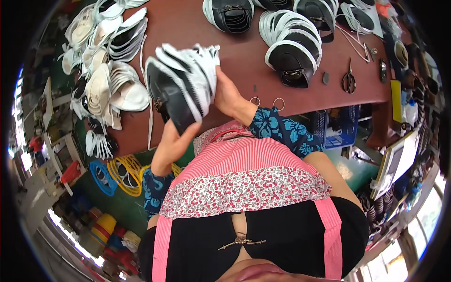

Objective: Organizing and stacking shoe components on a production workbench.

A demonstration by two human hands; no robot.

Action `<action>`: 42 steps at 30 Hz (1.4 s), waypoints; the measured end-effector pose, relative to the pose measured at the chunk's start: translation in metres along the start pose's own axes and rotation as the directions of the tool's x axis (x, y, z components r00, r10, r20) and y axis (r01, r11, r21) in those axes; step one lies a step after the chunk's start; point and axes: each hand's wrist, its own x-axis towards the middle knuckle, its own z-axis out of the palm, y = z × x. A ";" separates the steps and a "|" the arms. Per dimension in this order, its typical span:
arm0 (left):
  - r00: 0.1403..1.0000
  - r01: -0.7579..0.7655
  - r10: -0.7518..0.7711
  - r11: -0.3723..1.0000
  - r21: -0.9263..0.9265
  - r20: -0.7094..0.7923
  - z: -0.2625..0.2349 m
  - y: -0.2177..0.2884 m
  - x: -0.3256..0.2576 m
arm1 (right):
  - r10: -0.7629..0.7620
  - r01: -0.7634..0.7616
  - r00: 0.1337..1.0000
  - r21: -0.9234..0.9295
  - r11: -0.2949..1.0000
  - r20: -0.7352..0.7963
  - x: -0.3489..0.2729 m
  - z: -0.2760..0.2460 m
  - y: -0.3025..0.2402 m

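Between my two hands, above the table's near edge, is a stack of black shoe uppers (176, 91) with white zigzag-cut lining edges. My left hand (174, 145) grips its lower end, the thumb on the black front piece that carries a metal buckle. My right hand (228, 94) closes on the stack's right side, with most of its fingers hidden behind the white edges. Left of the stack lie piles of cream shoe uppers (98, 87). More black uppers (291, 56) are fanned out on the table to the right, buckle end toward me.
The brown-red table (188, 28) bears black scissors (349, 81), a small grey piece (325, 78) and another pile of black uppers (230, 14) at the far side. Blue crates (343, 127) stand below its right edge. Yellow baskets (124, 176) are on the floor at left.
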 end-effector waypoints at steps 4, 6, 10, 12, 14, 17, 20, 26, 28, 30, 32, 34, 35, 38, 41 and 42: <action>0.947 -0.127 0.302 0.667 0.734 -0.109 0.113 -0.024 0.004 | 0.068 -0.076 0.996 0.150 0.986 0.056 -0.035 -0.069 -0.013; 0.993 -0.093 0.119 0.737 0.669 0.007 0.154 -0.091 0.022 | 0.155 -0.125 0.981 0.230 0.965 -0.118 -0.054 -0.136 -0.008; 1.000 -0.007 -0.017 0.705 0.709 0.026 0.204 -0.106 0.040 | 0.336 -0.337 0.827 0.080 0.938 -0.451 -0.099 -0.216 -0.007; 0.999 -0.041 0.053 0.627 0.778 0.010 0.215 -0.107 0.041 | 0.177 -0.286 0.820 -0.123 0.950 -0.544 -0.115 -0.233 -0.012; 1.000 -0.005 0.021 0.633 0.774 -0.011 0.217 -0.106 0.039 | -0.150 -0.155 0.810 -0.454 0.878 -0.567 -0.126 -0.213 -0.028; 0.999 0.044 -0.012 0.628 0.777 -0.046 0.223 -0.102 0.037 | -0.433 0.141 0.885 -0.789 0.599 -0.170 -0.125 -0.190 -0.057; 0.996 0.078 -0.014 0.649 0.757 -0.091 0.220 -0.090 0.034 | -0.269 0.041 0.950 -0.787 0.616 -0.161 -0.113 -0.185 -0.069; 0.962 -0.008 0.203 0.695 0.719 -0.185 0.187 -0.065 0.012 | -0.172 -0.062 0.961 -0.777 0.627 -0.216 -0.086 -0.175 -0.076; 0.949 0.012 0.203 0.740 0.673 -0.240 0.181 -0.068 0.005 | -0.168 -0.116 0.949 -0.793 0.599 -0.266 -0.080 -0.168 -0.073; 0.930 0.001 0.246 0.741 0.672 -0.272 0.180 -0.067 -0.001 | -0.164 -0.116 0.948 -0.777 0.619 -0.272 -0.076 -0.171 -0.073; 0.877 -0.024 0.334 0.748 0.663 -0.345 0.183 -0.070 -0.005 | -0.169 -0.089 0.953 -0.769 0.633 -0.249 -0.073 -0.173 -0.071; 0.865 -0.024 0.344 0.756 0.654 -0.366 0.190 -0.072 -0.008 | -0.165 -0.092 0.951 -0.752 0.653 -0.260 -0.077 -0.174 -0.070; 0.852 -0.027 0.356 0.762 0.647 -0.385 0.193 -0.073 -0.010 | -0.162 -0.093 0.950 -0.733 0.674 -0.269 -0.078 -0.174 -0.068; 0.835 -0.080 0.413 0.745 0.662 -0.363 0.200 -0.076 -0.013 | -0.155 -0.095 0.948 -0.714 0.694 -0.277 -0.081 -0.180 -0.067; 0.806 -0.030 0.296 0.885 0.464 -0.513 0.198 -0.067 -0.024 | -0.170 -0.064 0.951 -0.703 0.709 -0.257 -0.081 -0.192 -0.065; 0.805 0.042 0.112 0.969 0.245 -0.582 0.194 -0.065 -0.031 | -0.166 -0.064 0.952 -0.700 0.711 -0.255 -0.080 -0.195 -0.064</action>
